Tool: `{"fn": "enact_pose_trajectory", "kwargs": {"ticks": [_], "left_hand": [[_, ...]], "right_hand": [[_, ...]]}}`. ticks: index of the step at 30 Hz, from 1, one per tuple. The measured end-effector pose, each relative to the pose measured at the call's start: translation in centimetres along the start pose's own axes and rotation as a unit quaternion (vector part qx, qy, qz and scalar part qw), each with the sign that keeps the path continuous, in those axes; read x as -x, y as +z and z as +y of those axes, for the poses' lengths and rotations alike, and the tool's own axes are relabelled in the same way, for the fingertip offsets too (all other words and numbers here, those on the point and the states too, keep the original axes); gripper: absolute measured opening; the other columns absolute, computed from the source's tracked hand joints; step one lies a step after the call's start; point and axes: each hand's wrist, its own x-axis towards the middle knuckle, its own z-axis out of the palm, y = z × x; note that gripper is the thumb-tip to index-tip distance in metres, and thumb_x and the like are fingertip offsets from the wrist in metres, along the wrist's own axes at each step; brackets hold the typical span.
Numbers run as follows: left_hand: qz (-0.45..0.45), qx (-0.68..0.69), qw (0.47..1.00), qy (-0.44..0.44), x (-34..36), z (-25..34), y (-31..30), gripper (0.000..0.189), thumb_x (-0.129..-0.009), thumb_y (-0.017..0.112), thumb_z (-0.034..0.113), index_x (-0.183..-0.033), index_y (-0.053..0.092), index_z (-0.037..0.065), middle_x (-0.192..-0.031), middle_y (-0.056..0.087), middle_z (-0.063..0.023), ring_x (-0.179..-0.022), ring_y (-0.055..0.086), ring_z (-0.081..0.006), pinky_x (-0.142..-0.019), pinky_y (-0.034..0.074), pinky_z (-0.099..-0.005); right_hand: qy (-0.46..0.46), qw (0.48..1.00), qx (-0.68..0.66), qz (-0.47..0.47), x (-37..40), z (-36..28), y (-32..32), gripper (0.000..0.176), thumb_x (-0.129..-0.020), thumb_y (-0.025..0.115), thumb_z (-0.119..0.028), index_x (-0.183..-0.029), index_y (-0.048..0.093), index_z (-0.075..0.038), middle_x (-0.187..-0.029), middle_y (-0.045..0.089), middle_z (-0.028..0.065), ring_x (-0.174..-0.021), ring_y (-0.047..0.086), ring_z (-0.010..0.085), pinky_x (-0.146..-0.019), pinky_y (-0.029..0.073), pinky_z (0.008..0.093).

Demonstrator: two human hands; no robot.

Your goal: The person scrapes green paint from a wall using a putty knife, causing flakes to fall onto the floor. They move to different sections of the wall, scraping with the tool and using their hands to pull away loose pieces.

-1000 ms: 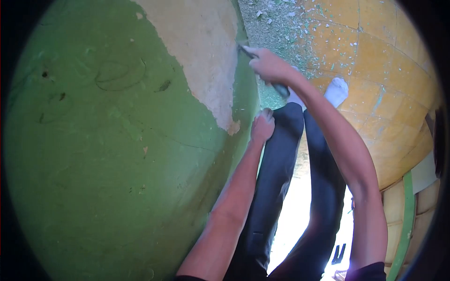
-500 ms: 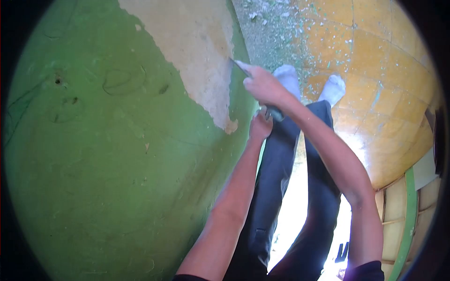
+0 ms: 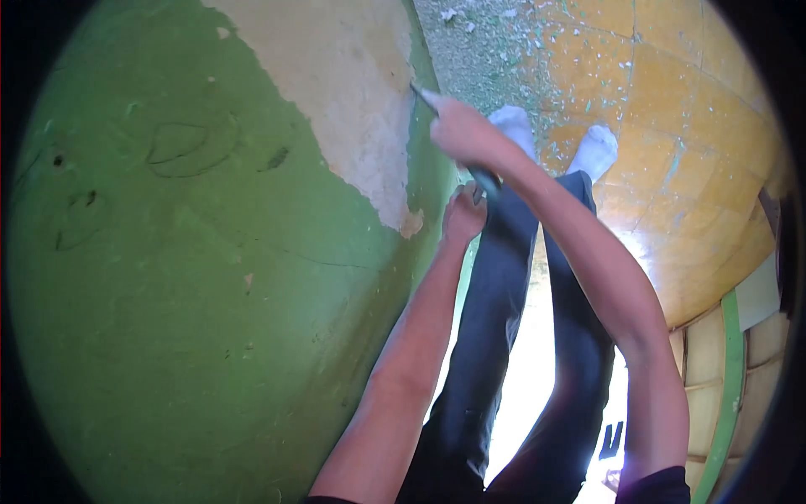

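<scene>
We grip the scraper (image 3: 426, 98) in our right hand (image 3: 462, 134), fingers wrapped tight, tip on bare plaster (image 3: 353, 92); left hand (image 3: 464, 215) fist-curled against green wall (image 3: 210, 294).

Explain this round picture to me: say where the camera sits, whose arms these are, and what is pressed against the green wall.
There is no machine here. A person wears one camera on the head, looking forward and down, and its wide lens bends the picture into a circle. Both arms are that person's own.

The right hand grips a thin scraping tool, and its blade tip meets the wall's edge. The left hand is curled into a fist and rests against the same edge, lower down.

The green wall fills the left side. Near the top is a bare pale patch with no paint.

Below are the person's dark trousers and white socks, standing on a yellow tiled floor dotted with small flecks.
</scene>
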Motion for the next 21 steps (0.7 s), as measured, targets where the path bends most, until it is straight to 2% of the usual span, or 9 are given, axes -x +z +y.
{"fn": "enact_pose_trajectory", "kwargs": {"ticks": [2,3,6,10,11,16,18,20,21], "left_hand": [[0.023,0.011,1.0,0.019,0.1,-0.3,-0.4,0.029,-0.085,0.054,0.015,-0.111,0.06,0.004,-0.108,0.061,-0.0248,-0.102,0.058,-0.0445,-0.087,0.046,-0.0513],[0.018,0.015,1.0,0.005,0.0,-0.5,-0.5,0.032,-0.085,0.054,0.017,-0.113,0.059,0.003,-0.11,0.061,-0.0262,-0.104,0.057,-0.0449,-0.088,0.045,-0.0521],[0.031,0.012,0.999,0.008,-0.4,-2.2,1.5,0.027,-0.085,0.058,0.016,-0.11,0.061,0.007,-0.11,0.061,-0.0228,-0.102,0.059,-0.0433,-0.088,0.048,-0.0501],[0.018,0.001,1.0,0.012,-1.3,-0.5,1.8,0.031,-0.085,0.058,0.018,-0.114,0.06,0.007,-0.11,0.062,-0.0225,-0.104,0.059,-0.0432,-0.089,0.048,-0.05],[0.017,0.003,1.0,0.018,-1.6,0.3,1.2,0.031,-0.085,0.058,0.018,-0.115,0.06,0.007,-0.11,0.062,-0.0224,-0.104,0.059,-0.0433,-0.09,0.048,-0.0502],[0.096,0.025,0.984,0.15,-3.3,-1.9,0.6,0.031,-0.086,0.057,0.018,-0.115,0.06,0.009,-0.11,0.063,-0.0218,-0.103,0.059,-0.0443,-0.087,0.048,-0.0515],[0.08,0.024,0.987,0.135,-3.5,-1.0,0.4,0.029,-0.086,0.056,0.018,-0.113,0.061,0.008,-0.106,0.063,-0.0223,-0.101,0.059,-0.0452,-0.085,0.048,-0.052],[0.053,0.007,0.997,0.051,-2.3,-0.1,0.3,0.027,-0.086,0.056,0.018,-0.111,0.061,0.008,-0.103,0.063,-0.0228,-0.099,0.059,-0.046,-0.084,0.048,-0.0524],[0.019,-0.034,0.999,0.023,-2.6,-0.2,-0.1,0.032,-0.083,0.057,0.015,-0.112,0.057,0.002,-0.105,0.06,-0.0268,-0.103,0.056,-0.0454,-0.087,0.045,-0.0513]], "right_hand": [[0.133,0.986,-0.029,-0.093,-2.0,-3.0,-3.1,0.061,-0.082,0.042,-0.006,-0.142,0.039,0.004,-0.113,0.06,0.0343,-0.102,0.064,0.0402,-0.091,0.049,0.0437],[0.09,0.994,-0.033,-0.056,-0.7,-3.7,-3.2,0.061,-0.082,0.042,-0.006,-0.142,0.039,0.004,-0.115,0.059,0.0342,-0.106,0.062,0.0409,-0.094,0.047,0.0436],[-0.11,0.989,0.036,0.094,1.1,-0.9,0.2,0.058,-0.081,0.041,-0.004,-0.139,0.042,0.005,-0.089,0.066,0.0271,-0.071,0.067,0.0366,-0.063,0.053,0.0456],[0.009,0.998,-0.033,-0.047,-1.3,-2.1,-4.4,0.061,-0.08,0.04,-0.003,-0.141,0.04,0.003,-0.109,0.061,0.0354,-0.099,0.063,0.0434,-0.086,0.05,0.0457],[0.104,0.989,0.004,-0.106,-3.7,-2.1,-4.2,0.062,-0.08,0.039,-0.003,-0.142,0.04,0.003,-0.109,0.062,0.0344,-0.096,0.065,0.0406,-0.086,0.051,0.0444],[-0.23,0.954,0.065,0.18,-0.2,-0.2,0.6,0.063,-0.079,0.041,-0.004,-0.142,0.041,0.002,-0.081,0.065,0.0234,-0.058,0.063,0.0279,-0.054,0.052,0.0418],[-0.197,0.965,0.066,0.163,-0.9,0.1,-0.6,0.064,-0.079,0.042,-0.004,-0.143,0.04,0.001,-0.08,0.065,0.0226,-0.055,0.062,0.027,-0.051,0.051,0.0415],[0.013,1.0,-0.009,0.01,-4.2,-1.0,-3.9,0.065,-0.078,0.042,-0.004,-0.144,0.039,0.0,-0.083,0.065,0.0243,-0.059,0.064,0.0292,-0.054,0.052,0.0423],[0.02,0.999,0.028,-0.022,-5.7,-1.0,-4.5,0.066,-0.078,0.041,-0.004,-0.145,0.039,-0.003,-0.085,0.065,0.0242,-0.058,0.063,0.0284,-0.054,0.052,0.0414]]}}
